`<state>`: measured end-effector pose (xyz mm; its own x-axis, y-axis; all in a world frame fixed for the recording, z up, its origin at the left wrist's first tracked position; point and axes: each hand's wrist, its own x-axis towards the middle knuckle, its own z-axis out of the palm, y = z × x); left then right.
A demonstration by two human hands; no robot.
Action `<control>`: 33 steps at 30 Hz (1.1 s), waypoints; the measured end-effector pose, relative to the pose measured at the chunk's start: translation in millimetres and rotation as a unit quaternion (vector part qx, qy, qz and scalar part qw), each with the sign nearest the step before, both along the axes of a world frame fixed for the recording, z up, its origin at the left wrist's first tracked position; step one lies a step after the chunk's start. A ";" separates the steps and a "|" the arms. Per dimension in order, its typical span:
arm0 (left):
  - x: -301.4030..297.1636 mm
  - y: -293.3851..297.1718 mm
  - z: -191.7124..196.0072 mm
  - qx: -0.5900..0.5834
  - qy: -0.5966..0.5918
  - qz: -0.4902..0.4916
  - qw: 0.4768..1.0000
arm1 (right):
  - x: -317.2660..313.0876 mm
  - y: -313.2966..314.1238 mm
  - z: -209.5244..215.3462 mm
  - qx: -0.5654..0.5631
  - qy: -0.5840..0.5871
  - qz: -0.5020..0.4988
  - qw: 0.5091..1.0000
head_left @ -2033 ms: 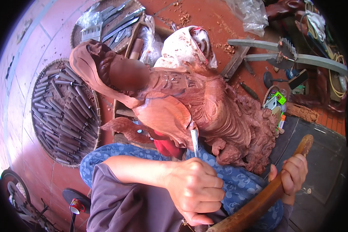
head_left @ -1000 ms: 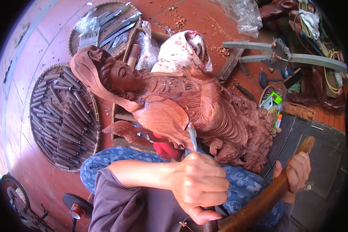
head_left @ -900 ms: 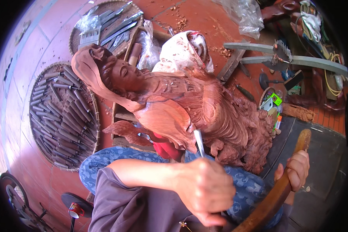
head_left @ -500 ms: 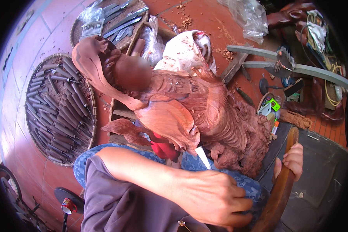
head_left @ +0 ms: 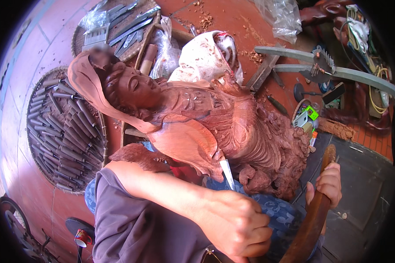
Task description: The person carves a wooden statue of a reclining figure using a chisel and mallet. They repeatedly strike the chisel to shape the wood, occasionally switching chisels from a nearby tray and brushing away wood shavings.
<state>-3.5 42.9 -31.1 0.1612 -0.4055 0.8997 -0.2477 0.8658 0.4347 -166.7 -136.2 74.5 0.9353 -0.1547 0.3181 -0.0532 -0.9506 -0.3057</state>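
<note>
A reddish-brown wooden statue (head_left: 193, 114) of a robed figure lies across the middle, its carved head to the left and heavy folds to the right. My left hand (head_left: 239, 225) is closed around a chisel (head_left: 226, 173); its pale blade points up and away, with the tip at the lower rim of the smooth sleeve. The handle is hidden in my fist. On the right, my right hand (head_left: 329, 186) wraps round a long brown wooden club (head_left: 311, 219), which is held upright at a slant, apart from the chisel.
A round basket (head_left: 104, 144) full of wooden-handled carving tools stands at left. Another basket (head_left: 76, 41) behind holds flat metal blades. A white cloth (head_left: 202, 57), plastic bags (head_left: 281, 19) and wood chips lie beyond the statue. Grey curved bars (head_left: 289, 53) reach in from the right.
The whole view has shifted slightly, moving the statue left. My left hand has turned, and more of the chisel blade shows, its tip against the sleeve rim. The club sits a little lower.
</note>
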 end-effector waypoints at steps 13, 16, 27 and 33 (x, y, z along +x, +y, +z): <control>11.9 4.6 -4.7 -0.008 -0.024 -0.034 0.999 | 2.3 2.7 0.4 -0.012 0.016 0.013 1.000; 3.9 4.0 -3.6 -0.005 0.027 -0.031 0.999 | 2.0 3.4 0.9 -0.016 0.020 0.015 1.000; 13.7 -2.6 -4.2 -0.010 0.027 -0.076 0.997 | 3.0 8.4 17.7 -0.131 0.006 0.034 0.991; 24.4 -2.8 -1.8 -0.015 0.005 -0.063 0.998 | 0.9 8.5 25.0 -0.188 -0.020 0.031 0.981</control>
